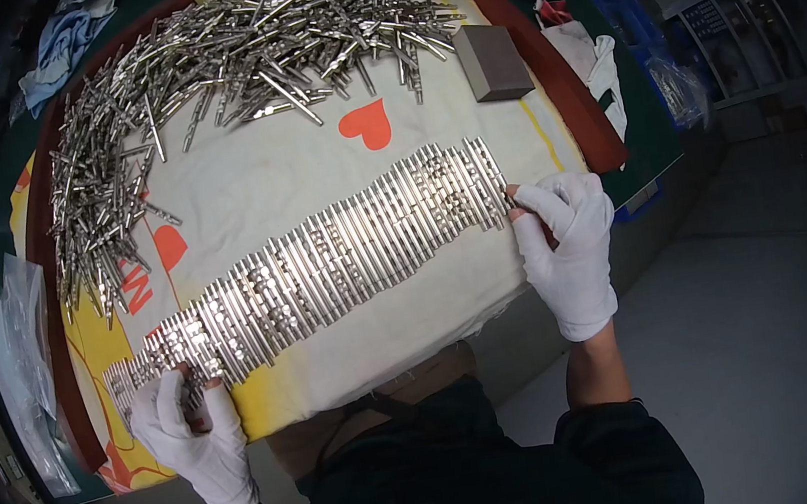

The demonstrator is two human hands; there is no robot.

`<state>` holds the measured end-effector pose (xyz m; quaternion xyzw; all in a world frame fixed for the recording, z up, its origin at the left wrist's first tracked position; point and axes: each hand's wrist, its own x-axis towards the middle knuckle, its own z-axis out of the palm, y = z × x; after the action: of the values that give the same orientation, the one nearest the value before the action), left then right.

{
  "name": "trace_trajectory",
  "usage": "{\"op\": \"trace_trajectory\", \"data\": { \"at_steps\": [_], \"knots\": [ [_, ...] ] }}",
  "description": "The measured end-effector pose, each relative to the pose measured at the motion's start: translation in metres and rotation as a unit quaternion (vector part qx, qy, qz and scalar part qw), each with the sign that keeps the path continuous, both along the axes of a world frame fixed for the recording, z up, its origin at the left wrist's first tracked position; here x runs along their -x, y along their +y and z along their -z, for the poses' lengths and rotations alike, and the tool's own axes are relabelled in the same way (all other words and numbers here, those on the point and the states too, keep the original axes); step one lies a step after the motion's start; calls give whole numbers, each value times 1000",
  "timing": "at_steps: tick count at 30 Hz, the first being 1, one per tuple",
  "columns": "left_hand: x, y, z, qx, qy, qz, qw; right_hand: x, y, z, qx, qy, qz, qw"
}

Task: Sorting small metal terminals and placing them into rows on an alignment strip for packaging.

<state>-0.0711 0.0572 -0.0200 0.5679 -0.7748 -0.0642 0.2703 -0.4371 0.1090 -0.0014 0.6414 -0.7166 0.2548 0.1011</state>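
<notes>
- Rods [351,238] of shiny metal are lying side by side in one long slanting row, stretching from the lower left of the frame to just right of centre.
- Left hand [187,435], in a white glove with bare fingertips, is reaching to the row's lower-left end, its thumb and fingers standing a little apart; whether it is gripping a rod cannot be told.
- Right hand [570,252], gloved likewise, is placing its fingertips at the row's right end, thumb and forefinger standing close together; whether a rod is between them is not showing clearly.
- Heap [277,41] of similar loose rods is curving across the upper left and top centre.
- Grey block [494,61] is sitting beside the heap's right end.
- Pale cloth [244,186] with red hearts is covering much of the green desk [650,143].
</notes>
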Motion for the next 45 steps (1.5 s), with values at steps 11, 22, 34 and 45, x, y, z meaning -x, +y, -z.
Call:
{"op": "trace_trajectory", "data": {
  "at_steps": [11,22,34,45],
  "knots": [
    [1,1,0,-9,-11,-19,1000,24,-1,-10,-99,-57,-73,991],
    [-9,5,12,97,27,-26,995,36,-20,-8,-108,-38,-143,983],
    [-16,5,18,153,-9,-41,987,34,-24,-12,-113,-34,-117,986],
    [-17,11,18,151,-17,-53,987,52,-28,-15,-150,-119,-170,967]
  ]
}}
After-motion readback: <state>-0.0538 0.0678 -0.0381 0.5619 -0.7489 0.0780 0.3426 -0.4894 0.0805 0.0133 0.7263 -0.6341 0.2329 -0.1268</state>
